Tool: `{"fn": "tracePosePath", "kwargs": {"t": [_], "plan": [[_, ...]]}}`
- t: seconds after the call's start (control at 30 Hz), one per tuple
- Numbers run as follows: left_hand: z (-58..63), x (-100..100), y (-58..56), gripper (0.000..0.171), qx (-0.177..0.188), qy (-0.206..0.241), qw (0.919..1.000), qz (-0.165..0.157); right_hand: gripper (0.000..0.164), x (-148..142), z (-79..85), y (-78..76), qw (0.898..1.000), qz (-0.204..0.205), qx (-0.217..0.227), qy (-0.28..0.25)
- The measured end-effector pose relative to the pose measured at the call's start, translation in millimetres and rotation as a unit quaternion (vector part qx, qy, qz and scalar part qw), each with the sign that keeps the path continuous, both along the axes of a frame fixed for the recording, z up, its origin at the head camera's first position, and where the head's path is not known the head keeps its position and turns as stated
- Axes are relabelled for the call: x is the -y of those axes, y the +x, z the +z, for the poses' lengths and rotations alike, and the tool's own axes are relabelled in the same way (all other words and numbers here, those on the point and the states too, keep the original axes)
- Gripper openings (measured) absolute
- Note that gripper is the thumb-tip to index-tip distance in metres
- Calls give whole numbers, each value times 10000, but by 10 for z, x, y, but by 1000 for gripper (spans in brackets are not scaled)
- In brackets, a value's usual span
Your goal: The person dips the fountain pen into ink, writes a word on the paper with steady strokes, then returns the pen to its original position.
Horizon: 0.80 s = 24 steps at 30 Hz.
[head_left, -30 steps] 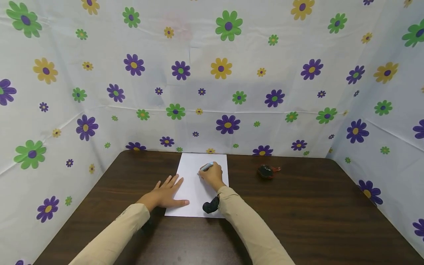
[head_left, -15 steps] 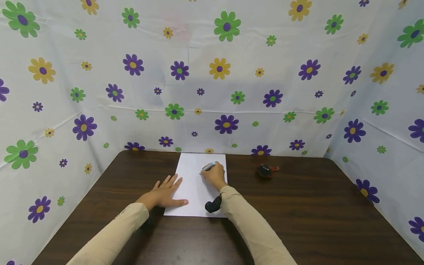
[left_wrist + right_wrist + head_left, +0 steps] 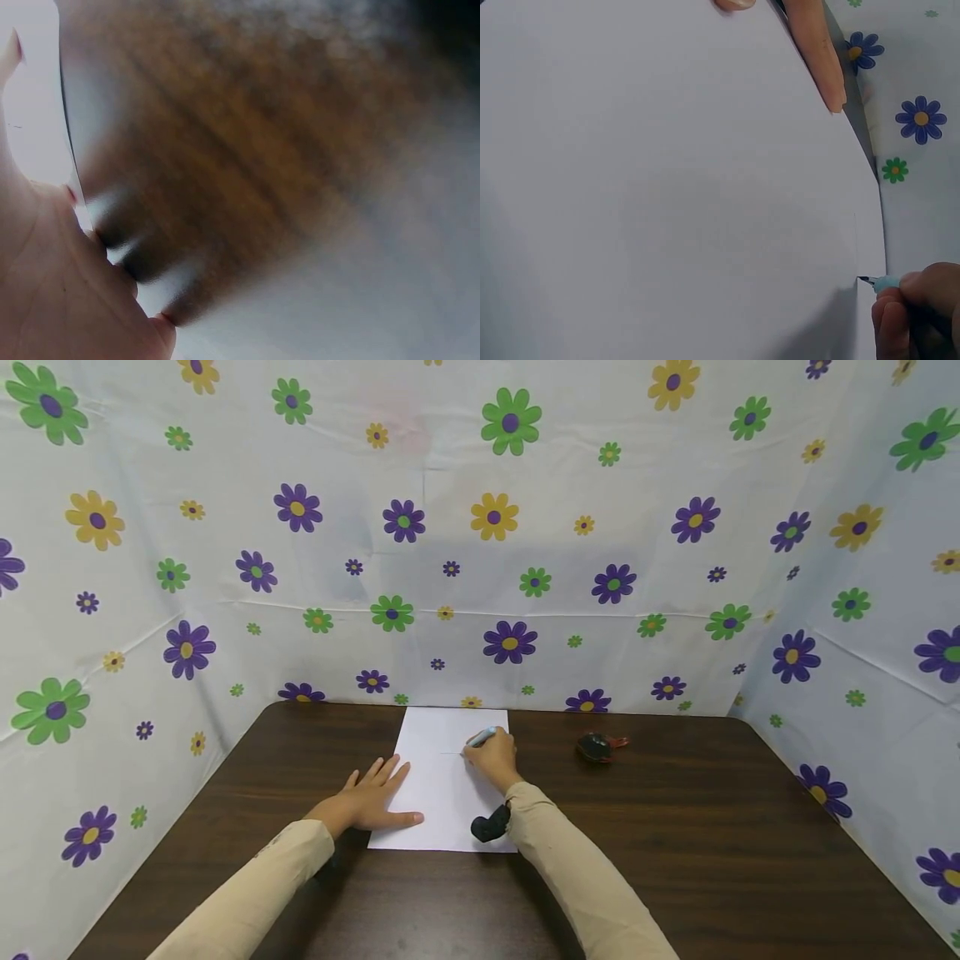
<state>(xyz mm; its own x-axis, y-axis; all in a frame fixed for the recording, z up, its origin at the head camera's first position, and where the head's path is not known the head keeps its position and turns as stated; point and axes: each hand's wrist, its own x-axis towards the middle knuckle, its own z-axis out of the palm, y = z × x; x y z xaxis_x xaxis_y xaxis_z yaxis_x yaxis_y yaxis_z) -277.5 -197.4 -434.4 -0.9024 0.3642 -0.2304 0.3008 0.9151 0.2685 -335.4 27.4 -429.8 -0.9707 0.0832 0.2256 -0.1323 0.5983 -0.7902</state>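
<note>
Well, from my remote seat I'd watch the pen tip first. The right hand point(image 3: 497, 762) pinches a slim, pale blue pen point(image 3: 482, 737) between thumb and fingers, its dark tip at the end of a thin dark line point(image 3: 452, 753) in the upper half of a plain white rectangular sheet of paper point(image 3: 442, 814). That sheet lies on the dark brown wood-grain table point(image 3: 675, 835), reaching its far edge. The left hand point(image 3: 367, 802) grasps nothing; its fingers are spread across the sheet's left edge, the thumb resting on the paper.

My main worry is slip: that hand steadies one side only, so a hard sideways push of the pen could swivel the unpinned right side and bend the line. Leaning too heavily might snag the fine tip. The lumpy black device point(image 3: 491, 825) at the right cuff sits over the lower right of the paper (I can't tell whether it touches), and a low wrist could drag it across. The dark rounded object with reddish ends point(image 3: 597, 746), well apart to the right, looks like little threat unless the forearm swings wide.
</note>
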Motion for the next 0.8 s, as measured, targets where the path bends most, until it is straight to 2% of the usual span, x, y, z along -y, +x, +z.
{"fn": "tracePosePath", "kwargs": {"t": [0.2,0.8], "plan": [[13,1,2,103,1,65,10000,5,4,-60,-16,-3,9999,-16,-112,48],[33,-1,19,102,15,82,10000,-26,4,-278,-20,-19,9994,-319,128,49]]}}
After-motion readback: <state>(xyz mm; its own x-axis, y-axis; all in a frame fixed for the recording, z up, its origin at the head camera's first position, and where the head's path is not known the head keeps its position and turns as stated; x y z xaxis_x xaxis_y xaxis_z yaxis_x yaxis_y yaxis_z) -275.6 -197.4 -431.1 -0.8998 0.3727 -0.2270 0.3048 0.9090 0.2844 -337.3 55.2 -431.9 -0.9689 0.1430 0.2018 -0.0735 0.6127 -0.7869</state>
